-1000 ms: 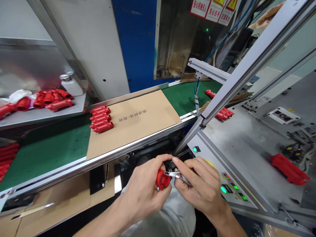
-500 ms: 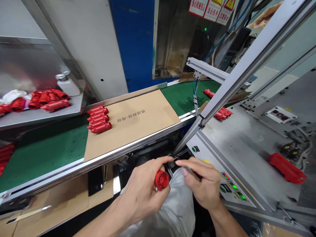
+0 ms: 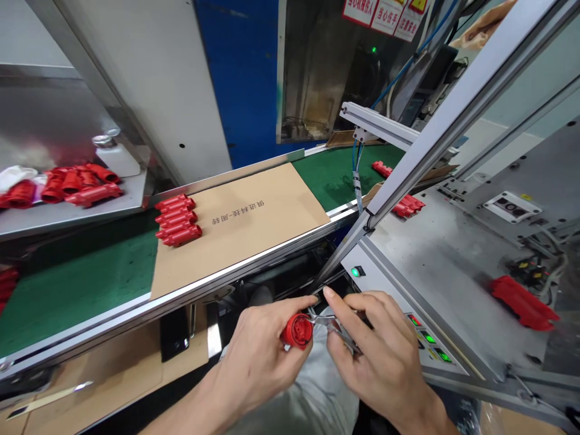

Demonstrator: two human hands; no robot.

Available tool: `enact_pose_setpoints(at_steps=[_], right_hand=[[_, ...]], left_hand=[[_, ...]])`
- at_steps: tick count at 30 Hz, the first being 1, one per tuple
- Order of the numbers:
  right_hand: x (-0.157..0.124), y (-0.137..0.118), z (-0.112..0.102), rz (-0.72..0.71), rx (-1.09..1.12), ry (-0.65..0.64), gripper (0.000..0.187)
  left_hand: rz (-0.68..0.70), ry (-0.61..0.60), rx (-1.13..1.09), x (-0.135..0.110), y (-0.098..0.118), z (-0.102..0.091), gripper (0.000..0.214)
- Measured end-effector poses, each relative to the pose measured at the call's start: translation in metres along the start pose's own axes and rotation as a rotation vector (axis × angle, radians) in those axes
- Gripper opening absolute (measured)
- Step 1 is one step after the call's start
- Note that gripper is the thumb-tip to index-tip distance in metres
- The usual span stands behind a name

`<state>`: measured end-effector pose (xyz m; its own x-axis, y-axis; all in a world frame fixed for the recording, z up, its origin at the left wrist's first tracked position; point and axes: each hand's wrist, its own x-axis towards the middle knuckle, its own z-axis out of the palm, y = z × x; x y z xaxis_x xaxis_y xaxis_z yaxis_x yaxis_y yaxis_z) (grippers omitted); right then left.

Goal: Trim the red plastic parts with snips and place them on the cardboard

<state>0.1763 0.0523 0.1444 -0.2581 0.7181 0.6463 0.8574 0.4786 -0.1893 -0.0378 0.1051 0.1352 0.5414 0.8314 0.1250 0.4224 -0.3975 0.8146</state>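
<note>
My left hand [image 3: 259,356] is shut around a red moulded plastic part [image 3: 296,331], whose round socket end faces up and to the right. My right hand [image 3: 385,356] holds small metal side cutters [image 3: 334,329] by the handles, partly hidden by its fingers. The tips of the cutters touch the socket end of the red part. Most of the part's body is hidden inside my left hand. Both hands are in front of my lap, below the conveyor's near edge.
A green conveyor belt [image 3: 81,284] carries a cardboard sheet [image 3: 244,235] with several red parts in a row. Further red parts and a white bottle [image 3: 116,158] stand on a steel shelf [image 3: 67,217] at left. A grey machine panel [image 3: 435,326] with green lights lies at right.
My right hand has come back from the right, bringing the cutters against the red part. The left hand still grips the part. The whole scene has shifted slightly left in view.
</note>
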Motion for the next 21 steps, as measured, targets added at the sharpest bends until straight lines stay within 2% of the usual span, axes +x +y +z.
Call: enact_pose_setpoints(at_steps=[7,16,21], right_hand=[[0.002,-0.003,-0.001,-0.059,-0.087,-0.009,0.057],[0.001,-0.008,-0.002,-0.095,-0.174,-0.025,0.054],[0.001,-0.013,0.011,-0.105,-0.205,-0.041,0.054]], left_hand=[[-0.013,0.014,0.067,-0.004,0.003,0.000,0.052],[0.044,0.030,0.132,-0.007,0.001,0.001,0.039],[0.064,0.032,0.127,-0.006,0.001,0.002,0.046]])
